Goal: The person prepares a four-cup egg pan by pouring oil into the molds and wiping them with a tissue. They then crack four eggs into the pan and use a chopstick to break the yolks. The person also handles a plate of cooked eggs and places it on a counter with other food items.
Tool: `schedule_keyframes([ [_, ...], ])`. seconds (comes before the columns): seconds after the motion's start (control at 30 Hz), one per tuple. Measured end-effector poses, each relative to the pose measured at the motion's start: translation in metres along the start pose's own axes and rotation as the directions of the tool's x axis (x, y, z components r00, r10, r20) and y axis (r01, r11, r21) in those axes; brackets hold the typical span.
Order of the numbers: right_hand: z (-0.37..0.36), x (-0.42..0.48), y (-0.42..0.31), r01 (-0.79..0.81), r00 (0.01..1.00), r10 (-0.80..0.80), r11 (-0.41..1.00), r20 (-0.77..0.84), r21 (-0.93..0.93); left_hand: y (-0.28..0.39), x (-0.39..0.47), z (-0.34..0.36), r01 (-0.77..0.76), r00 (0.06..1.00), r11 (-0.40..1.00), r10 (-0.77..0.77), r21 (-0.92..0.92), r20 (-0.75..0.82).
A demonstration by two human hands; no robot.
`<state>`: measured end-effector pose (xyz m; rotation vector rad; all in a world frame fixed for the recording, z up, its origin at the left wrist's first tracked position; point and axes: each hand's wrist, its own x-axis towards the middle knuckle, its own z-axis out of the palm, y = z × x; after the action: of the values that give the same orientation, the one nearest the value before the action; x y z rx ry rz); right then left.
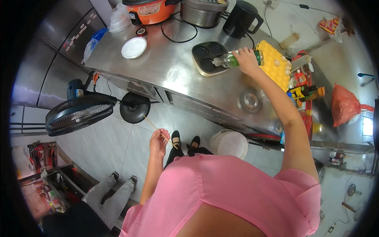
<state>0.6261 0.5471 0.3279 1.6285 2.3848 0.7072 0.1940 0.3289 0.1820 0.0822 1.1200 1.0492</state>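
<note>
My right hand (248, 61) grips a clear bottle with a green label (232, 60) and holds it tipped on its side. The bottle's mouth is over a round well of a small electric egg pan (204, 72), which has several dark wells in a pale body. Whether anything flows out cannot be told. My left hand (160, 143) holds a thin wooden stick (152, 124), low in front of my body and away from the steel counter (177, 74). A yellow egg tray (271, 63) with several eggs (287, 67) lies just right of the bottle.
A black kettle (241, 19), a steel-sided cooker (204, 14) and an orange cooker (152, 11) line the back. A white lid (134, 47) and a round metal lid (250, 101) lie on the counter. A fan (80, 114) and a bucket (229, 144) stand below; a seated person's legs (112, 198) show lower left.
</note>
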Motion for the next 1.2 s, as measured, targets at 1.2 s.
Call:
schedule_keyframes([
  [1.2, -0.032, 0.076, -0.055, 0.296, 0.952, -0.235, 0.873, 0.197, -0.388, 0.009, 0.039, -0.045, 0.050, 0.999, 0.997, -0.051, -0.059, -0.011],
])
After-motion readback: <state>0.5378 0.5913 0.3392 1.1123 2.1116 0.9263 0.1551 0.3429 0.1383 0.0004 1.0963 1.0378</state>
